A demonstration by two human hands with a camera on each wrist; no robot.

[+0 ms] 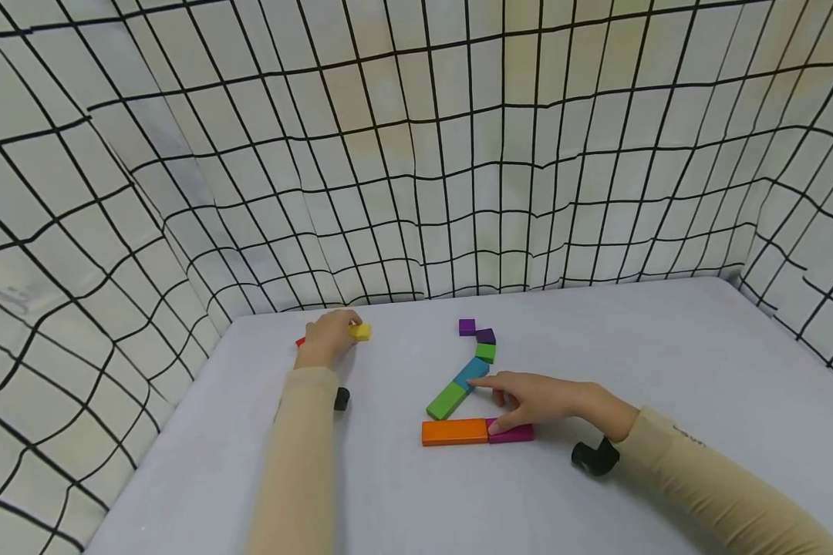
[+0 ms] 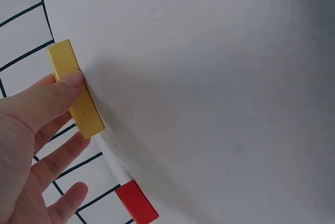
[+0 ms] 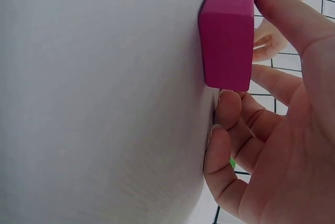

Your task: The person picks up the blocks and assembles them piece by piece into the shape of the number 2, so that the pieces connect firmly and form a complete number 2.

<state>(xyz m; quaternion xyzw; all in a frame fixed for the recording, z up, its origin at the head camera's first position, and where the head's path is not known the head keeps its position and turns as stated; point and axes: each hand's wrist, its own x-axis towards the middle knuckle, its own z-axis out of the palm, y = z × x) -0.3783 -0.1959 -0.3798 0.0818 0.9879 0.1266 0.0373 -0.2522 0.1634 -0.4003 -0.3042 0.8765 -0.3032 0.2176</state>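
At the table's far left, my left hand [image 1: 328, 333] pinches a yellow block [image 2: 84, 103] between thumb and fingers. A red block [image 2: 137, 203] lies beside that hand, mostly hidden by it in the head view. My right hand [image 1: 537, 397] rests over the middle of the table. Its thumb touches the magenta block [image 1: 512, 433], and its straight index finger reaches the blue block [image 1: 472, 373]; the other fingers bend under. Left of the magenta block, an orange block [image 1: 454, 432] lies end to end with it. A long green block [image 1: 447, 401] adjoins the blue one.
Beyond the blue block, a small green block [image 1: 485, 353], a dark purple block [image 1: 486, 336] and a purple block [image 1: 467, 327] continue the curving row. Black grid netting [image 1: 416, 177] stands along the white table's [image 1: 666, 347] back and sides.
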